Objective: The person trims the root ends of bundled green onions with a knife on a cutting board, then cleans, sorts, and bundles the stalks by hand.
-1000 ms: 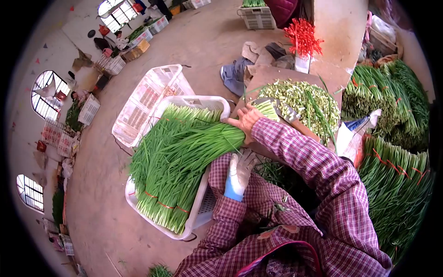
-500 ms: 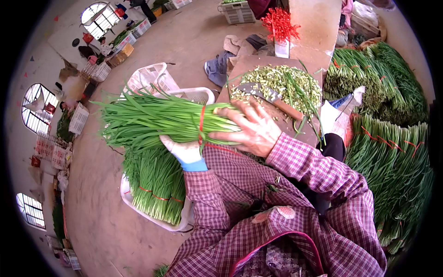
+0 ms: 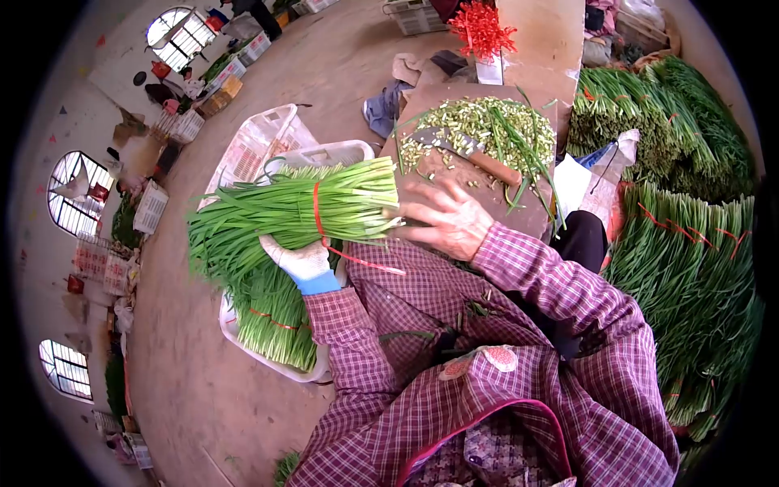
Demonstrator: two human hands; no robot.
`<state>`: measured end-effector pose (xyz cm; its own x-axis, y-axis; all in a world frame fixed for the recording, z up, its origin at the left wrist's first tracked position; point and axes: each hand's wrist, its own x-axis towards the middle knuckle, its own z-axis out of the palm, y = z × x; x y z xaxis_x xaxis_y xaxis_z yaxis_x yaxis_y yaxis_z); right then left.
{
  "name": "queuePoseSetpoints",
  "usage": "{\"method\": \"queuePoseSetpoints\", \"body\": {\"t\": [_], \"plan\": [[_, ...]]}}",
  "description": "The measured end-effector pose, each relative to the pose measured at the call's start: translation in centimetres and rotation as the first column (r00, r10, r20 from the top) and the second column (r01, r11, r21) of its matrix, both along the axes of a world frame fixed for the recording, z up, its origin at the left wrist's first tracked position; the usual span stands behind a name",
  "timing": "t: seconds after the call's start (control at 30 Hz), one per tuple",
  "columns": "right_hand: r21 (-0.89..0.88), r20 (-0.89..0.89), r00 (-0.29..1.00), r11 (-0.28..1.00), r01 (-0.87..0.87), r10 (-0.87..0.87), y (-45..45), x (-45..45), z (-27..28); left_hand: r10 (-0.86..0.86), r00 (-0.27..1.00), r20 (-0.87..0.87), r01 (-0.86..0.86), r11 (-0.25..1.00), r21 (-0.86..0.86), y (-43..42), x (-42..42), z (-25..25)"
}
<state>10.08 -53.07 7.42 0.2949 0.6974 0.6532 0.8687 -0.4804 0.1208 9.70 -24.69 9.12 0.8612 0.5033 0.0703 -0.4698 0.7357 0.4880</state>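
My left hand (image 3: pixel 300 261), in a white glove with a blue cuff, supports a thick bundle of garlic chives (image 3: pixel 284 207) from below. A red tie (image 3: pixel 317 213) circles the bundle, and its loose end trails to the right. Pale cut stems point right, toward my bare right hand (image 3: pixel 446 221). That hand's fingers are spread at the stem ends; whether the blurred fingertips touch them I cannot tell. Beyond it, a knife (image 3: pixel 491 166) with a wooden handle lies on a brown board (image 3: pixel 422 104) among chopped stem ends (image 3: pixel 479 122).
Below the bundle, a white basket (image 3: pixel 280 369) holds more tied chives (image 3: pixel 276 325). Another white crate (image 3: pixel 260 142) stands behind. Large piles of chives (image 3: pixel 682 276) lie at the right. Red ties (image 3: pixel 483 31) hang beyond the board. Crates (image 3: pixel 150 207) line the far wall.
The bundle has shifted left with my left hand and turned slightly, showing its stem ends. My right hand has come off the stems' upper side, its fingers now spread at their ends.
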Motion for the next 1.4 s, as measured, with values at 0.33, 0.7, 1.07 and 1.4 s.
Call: {"method": "queuePoseSetpoints", "body": {"t": [0.33, 0.7, 1.07, 1.4], "plan": [[0.364, -0.18, 0.982, 0.925, 0.114, -0.051, -2.1, -2.5, 7.1, 0.056, 0.992, -0.114, -0.054, 0.998, 0.026, -0.7, -0.8, 2.4], [0.658, -0.75, 0.099, 0.753, 0.001, 0.654, 3.3, 5.7, 6.6, -0.396, 0.902, -0.172, 0.431, 0.812, 0.393, -4.9, -1.7, 10.1], [0.733, -0.565, -0.16, 0.581, 0.352, 0.81, 1.0, 6.4, -1.7, -0.67, 0.648, -0.361, 0.743, 0.452, 0.494, -0.8, -1.4, -2.3], [0.735, -0.422, -0.581, 0.638, 0.23, 0.696, 3.4, 2.3, -1.9, -0.598, 0.794, 0.105, 0.563, 0.79, 0.241, -6.9, 1.0, 0.8]]}}
